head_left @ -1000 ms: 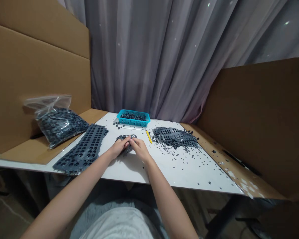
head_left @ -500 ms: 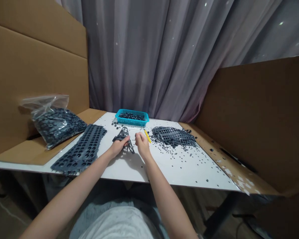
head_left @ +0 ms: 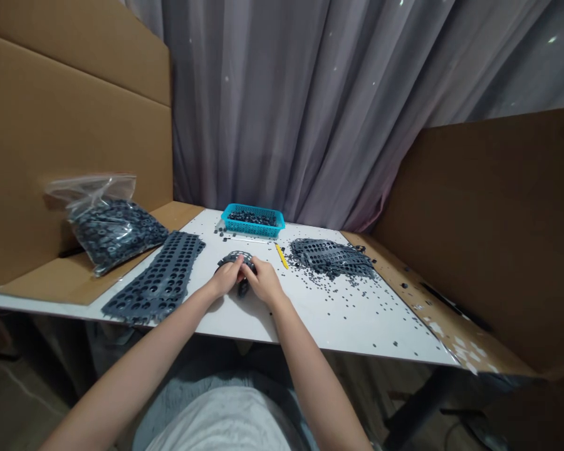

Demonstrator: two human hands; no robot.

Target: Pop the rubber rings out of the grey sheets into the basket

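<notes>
Both my hands meet over the white tabletop, closed on a dark grey perforated rubber sheet. My left hand grips it from the left side, thumb on top. My right hand pinches it from the right, its fingertips against those of the left. Part of the sheet curves up beyond the hands and part hangs below them; the middle is hidden by my fingers. To the left lies a stack of similar perforated sheets. Right of my hands is a yellow pen-like tool.
A turquoise basket with small dark pieces stands at the back. Punched sheets lie in a pile at right, with tiny dark bits scattered around. A clear zip bag of dark rings leans at left. Cardboard walls flank the table.
My right hand, which was apart from the sheet in a fist, has come left and now grips it beside my left hand. The sheet is bent and more covered. The view shifted slightly.
</notes>
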